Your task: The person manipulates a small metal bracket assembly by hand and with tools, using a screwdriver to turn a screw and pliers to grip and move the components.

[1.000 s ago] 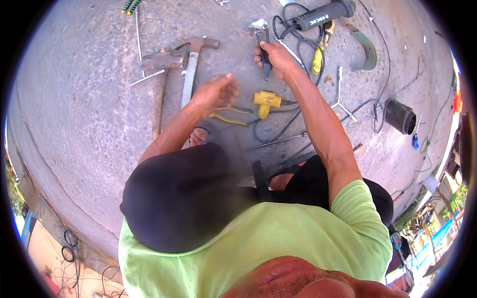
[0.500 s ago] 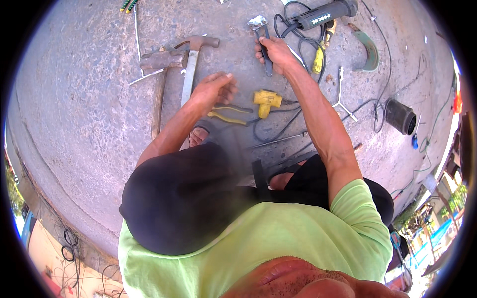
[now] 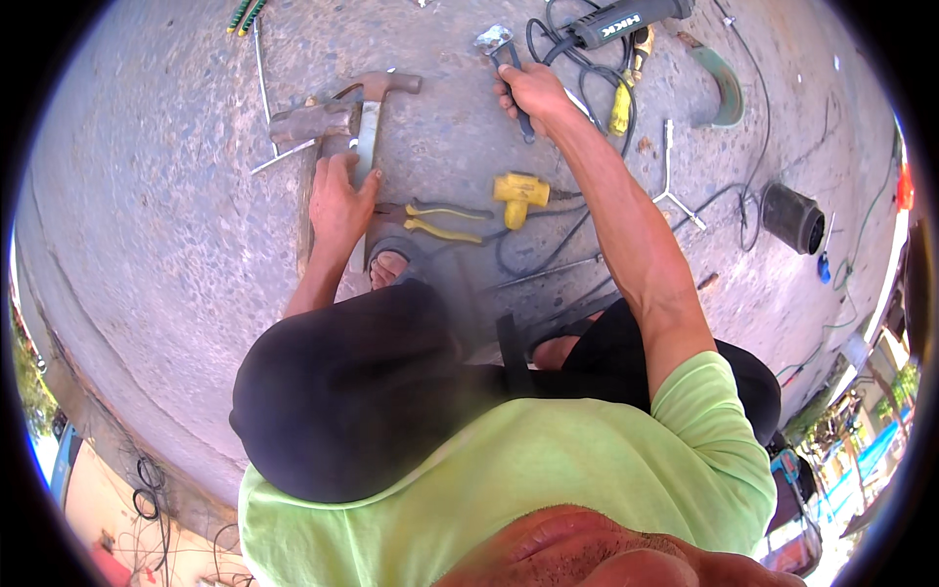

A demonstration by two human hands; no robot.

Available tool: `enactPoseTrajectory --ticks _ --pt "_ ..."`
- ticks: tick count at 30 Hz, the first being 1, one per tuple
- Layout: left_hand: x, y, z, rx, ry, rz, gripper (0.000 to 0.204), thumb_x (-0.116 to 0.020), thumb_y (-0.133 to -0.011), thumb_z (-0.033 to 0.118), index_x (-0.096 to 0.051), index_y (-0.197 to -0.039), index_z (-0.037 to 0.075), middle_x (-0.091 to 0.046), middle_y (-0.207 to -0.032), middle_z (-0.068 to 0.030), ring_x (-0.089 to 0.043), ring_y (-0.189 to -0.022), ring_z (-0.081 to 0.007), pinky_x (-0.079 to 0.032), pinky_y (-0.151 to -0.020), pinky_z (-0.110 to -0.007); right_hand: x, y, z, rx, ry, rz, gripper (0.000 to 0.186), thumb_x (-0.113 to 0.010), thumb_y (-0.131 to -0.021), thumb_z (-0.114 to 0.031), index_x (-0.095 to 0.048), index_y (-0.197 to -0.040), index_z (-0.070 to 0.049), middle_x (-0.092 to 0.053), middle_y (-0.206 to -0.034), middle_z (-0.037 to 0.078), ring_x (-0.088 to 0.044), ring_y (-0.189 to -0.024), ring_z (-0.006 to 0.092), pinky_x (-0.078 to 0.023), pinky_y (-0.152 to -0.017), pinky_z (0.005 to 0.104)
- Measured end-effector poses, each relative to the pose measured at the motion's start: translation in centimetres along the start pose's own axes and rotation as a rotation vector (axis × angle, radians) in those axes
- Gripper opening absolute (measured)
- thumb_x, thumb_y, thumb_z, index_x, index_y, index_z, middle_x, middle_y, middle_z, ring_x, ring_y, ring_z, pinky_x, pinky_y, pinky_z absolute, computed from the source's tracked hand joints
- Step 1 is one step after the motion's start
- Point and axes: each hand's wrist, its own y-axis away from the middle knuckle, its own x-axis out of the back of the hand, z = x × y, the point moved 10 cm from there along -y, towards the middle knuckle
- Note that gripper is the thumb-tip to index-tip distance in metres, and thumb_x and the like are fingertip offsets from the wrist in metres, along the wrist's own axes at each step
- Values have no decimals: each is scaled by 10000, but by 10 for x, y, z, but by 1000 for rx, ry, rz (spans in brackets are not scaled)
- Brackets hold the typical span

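My left hand [image 3: 337, 205] rests at the steel handle [image 3: 368, 134] of the claw hammer [image 3: 377, 86], its fingers apart and thumb beside the handle. A heavy mallet head [image 3: 313, 122] lies just beyond it. My right hand [image 3: 533, 93] grips a dark handled tool [image 3: 524, 124] with a shiny silver top [image 3: 493, 39]. Between my hands lie yellow-handled pliers [image 3: 445, 235] and a yellow plug or connector block [image 3: 518, 196] on a dark cable.
Concrete ground [image 3: 166, 215] bears a grey-black power tool [image 3: 626, 22] with looped cable, a yellow tool [image 3: 621, 108], a Y-shaped wrench [image 3: 668, 171], a curved green piece [image 3: 726, 88], a black cylinder [image 3: 790, 217], metal rods and green-handled pliers [image 3: 245, 14].
My left hand has moved left from beside the yellow-handled pliers onto the hammer's handle. My right hand, with the dark tool, has shifted slightly up and to the left.
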Motion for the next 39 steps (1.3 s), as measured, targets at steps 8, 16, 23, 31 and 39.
enactPoseTrajectory --ticks 8,16,23,31,39 --pt "-33 -8 -36 169 43 -323 361 -734 -855 178 -571 -1119 -6 -680 -904 -176 -670 -758 -390 -545 -705 -464 1 3 -4 -2 19 53 230 -559 -1034 -203 -588 -1027 25 -617 -848 69 -558 -624 129 -458 -514 299" --pt "-37 -1 -5 493 957 -553 329 -640 -922 85 -496 -1206 3 -626 -834 -85 -588 -600 -140 -473 -536 -291 5 1 -6 77 69 123 380 -559 -1012 -277 -683 -968 79 -704 -805 133 -640 -662 227 -511 -623 393" --pt "2 -27 63 -47 398 -324 449 -642 -972 145 -472 -1362 2 -641 -926 -133 -616 -736 -212 -484 -662 -357 3 -2 -6 79 100 102 397 -555 -1010 -286 -707 -887 60 -697 -739 138 -647 -636 253 -508 -617 415" --pt "11 -46 77 -41 396 -296 428 -636 -984 138 -482 -1362 9 -679 -976 -204 -697 -837 -342 -531 -741 -433 4 -8 -1 86 64 107 369 -555 -997 -270 -697 -872 47 -687 -732 127 -633 -621 238 -496 -604 411" --pt "2 -55 73 209 760 -406 410 -608 -1006 146 -469 -1358 -12 -616 -860 -65 -556 -602 -106 -472 -549 -291 0 7 -9 53 34 46 269 -551 -1052 -235 -588 -1022 29 -599 -812 59 -537 -608 126 -454 -512 304"
